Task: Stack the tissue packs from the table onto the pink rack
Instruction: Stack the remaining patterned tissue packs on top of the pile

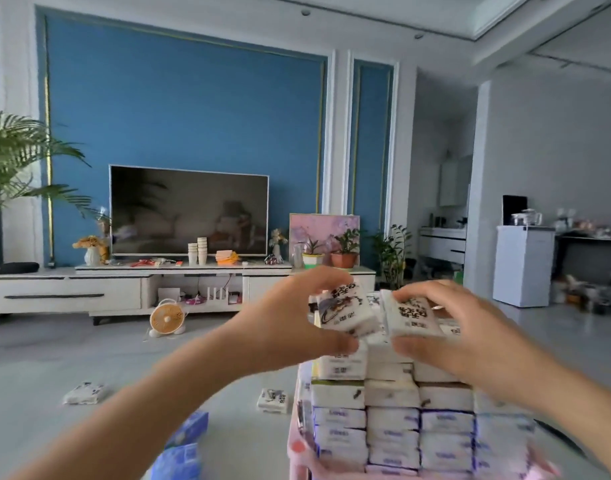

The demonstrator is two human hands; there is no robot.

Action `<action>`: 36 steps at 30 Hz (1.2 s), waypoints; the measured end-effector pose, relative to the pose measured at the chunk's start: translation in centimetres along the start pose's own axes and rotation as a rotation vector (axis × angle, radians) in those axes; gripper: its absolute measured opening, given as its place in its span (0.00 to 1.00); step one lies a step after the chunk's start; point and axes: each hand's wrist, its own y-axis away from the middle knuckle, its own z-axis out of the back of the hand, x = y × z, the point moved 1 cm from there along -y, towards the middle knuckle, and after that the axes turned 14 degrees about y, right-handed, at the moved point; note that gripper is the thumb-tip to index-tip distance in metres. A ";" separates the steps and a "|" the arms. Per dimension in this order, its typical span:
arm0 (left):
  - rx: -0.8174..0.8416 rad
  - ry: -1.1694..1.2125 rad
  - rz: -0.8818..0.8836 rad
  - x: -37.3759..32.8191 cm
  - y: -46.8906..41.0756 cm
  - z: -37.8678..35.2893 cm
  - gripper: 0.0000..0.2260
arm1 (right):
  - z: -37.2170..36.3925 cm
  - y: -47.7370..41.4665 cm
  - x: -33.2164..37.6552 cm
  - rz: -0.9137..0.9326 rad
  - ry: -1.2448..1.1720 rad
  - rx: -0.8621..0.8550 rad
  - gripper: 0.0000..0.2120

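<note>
- Both hands are up at the top of the stack (pixel 394 403), one pack in each: this is the placing step.
- The left hand (pixel 293 317) pinches the left pack (pixel 345 311), thumb under the near edge and fingers curled over the far one. The pack is tilted, printed face toward the camera.
- The right hand (pixel 470 337) pinches the right pack (pixel 413 317) the same way, thumb low, fingers over the top.
- The two packs are just beside each other, directly above the top row. I cannot tell whether either one rests on it yet.
- The stack fills the rack (pixel 294 448) several rows high, with the pink rim showing at lower left.
- I'd judge the job well along, though the table is out of sight, so what remains there is unknown.
- The next move calls for levelling both packs, setting them flat and square with the columns below, then letting go gently. A tall pile of soft packs could slump.
- One stray pack (pixel 84 393) lies on the floor well apart from the rack, and a second stray pack (pixel 272 400) lies just beside it.
</note>
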 end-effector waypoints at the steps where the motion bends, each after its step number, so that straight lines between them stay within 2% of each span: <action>1: 0.041 -0.025 0.008 0.3 -0.4 -0.3 0.28 | -0.4 -0.2 -0.2 0.000 0.009 0.042 0.23; 4: 0.065 -0.015 0.055 2.0 -0.4 -1.0 0.27 | -1.3 -0.3 -0.8 0.005 -0.001 0.127 0.21; 9: -0.045 0.076 0.099 3.8 0.8 -1.8 0.28 | -1.8 0.0 -1.8 0.023 -0.009 0.088 0.16; 12: -0.095 0.142 0.093 3.9 0.7 -2.3 0.24 | -2.2 -0.2 -1.8 0.008 -0.038 0.064 0.13; 16: -0.161 0.186 0.104 4.3 0.8 -2.8 0.20 | -2.9 -0.7 -1.7 0.016 -0.026 0.033 0.15; 25: -0.189 0.221 0.151 4.1 1.0 -2.9 0.19 | -2.7 -0.6 -1.6 0.000 -0.043 0.023 0.16; 27: -0.180 0.246 0.170 3.7 1.0 -3.0 0.21 | -2.3 -0.6 -1.5 -0.004 -0.054 0.015 0.16; 30: -0.207 0.331 0.162 2.8 0.7 -2.9 0.30 | -1.4 -1.4 -1.5 -0.026 -0.092 -0.062 0.14; 32: -0.264 0.424 0.219 2.7 0.0 -2.9 0.28 | -0.9 -2.6 -1.5 -0.060 -0.111 -0.079 0.10; 36: -0.185 0.587 0.455 3.4 -2.0 -3.7 0.29 | -1.8 -5.1 -0.8 0.009 0.116 0.076 0.19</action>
